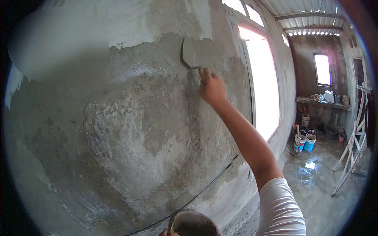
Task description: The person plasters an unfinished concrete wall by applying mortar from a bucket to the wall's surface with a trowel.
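Note:
Against the wet grey plaster on the wall (pixel 157 137) lies the blade of a trowel (pixel 192 54), its left edge throwing a dark line. My right hand (pixel 213 87) is closed around the trowel's handle, with the arm stretched up and forward. Low in the view, my left hand (pixel 170 233) grips the rim of a round bucket (pixel 210 222), and only its fingertips show. The inside of the bucket looks dark, and what it holds is hard to make out. Darker, fresher plaster ends in a ragged edge just above the trowel.
A bright window opening (pixel 263 78) is right of my arm. A black cable (pixel 204 188) runs along the lower wall. Farther right stand paint buckets (pixel 310 141) on a wet floor, a wooden trestle (pixel 351 147), and a shelf (pixel 325 103) with bags and containers.

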Action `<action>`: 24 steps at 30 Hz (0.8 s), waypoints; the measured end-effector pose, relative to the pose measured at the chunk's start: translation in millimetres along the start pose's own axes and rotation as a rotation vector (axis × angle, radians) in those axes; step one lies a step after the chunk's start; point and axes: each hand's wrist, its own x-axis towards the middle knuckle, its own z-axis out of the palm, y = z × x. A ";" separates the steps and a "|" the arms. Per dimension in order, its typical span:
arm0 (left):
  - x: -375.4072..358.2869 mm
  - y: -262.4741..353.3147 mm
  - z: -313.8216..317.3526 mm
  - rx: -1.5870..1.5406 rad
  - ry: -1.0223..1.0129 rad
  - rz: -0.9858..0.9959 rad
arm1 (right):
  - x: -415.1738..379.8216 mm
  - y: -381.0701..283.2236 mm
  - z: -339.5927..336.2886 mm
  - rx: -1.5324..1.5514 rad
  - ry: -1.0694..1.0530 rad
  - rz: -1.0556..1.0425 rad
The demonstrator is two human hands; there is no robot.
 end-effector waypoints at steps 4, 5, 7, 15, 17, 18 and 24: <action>-8.1 -10.8 -0.8 -0.126 0.044 0.011 | -101.4 -6.6 20.3 -0.149 -0.229 -0.074; -6.2 -21.0 -1.9 -0.131 0.054 0.006 | -136.9 -11.1 16.3 -0.123 -0.271 -0.131; -0.6 -39.8 -3.8 -0.063 0.158 -0.089 | -203.5 -9.1 12.0 -0.056 -0.320 -0.243; -33.1 -28.7 -4.6 -0.008 0.177 -0.026 | -408.5 -2.5 -113.7 0.529 -0.424 0.166; -30.7 -26.7 -14.5 0.245 0.195 -0.153 | -476.9 -0.8 -152.5 0.654 -0.548 0.461; -38.3 -22.7 -13.7 0.265 0.207 -0.181 | -509.9 1.4 -176.3 0.802 -0.597 0.759; -71.2 -2.1 -15.9 0.184 0.014 0.015 | -567.1 -43.3 -306.9 1.453 -0.465 1.662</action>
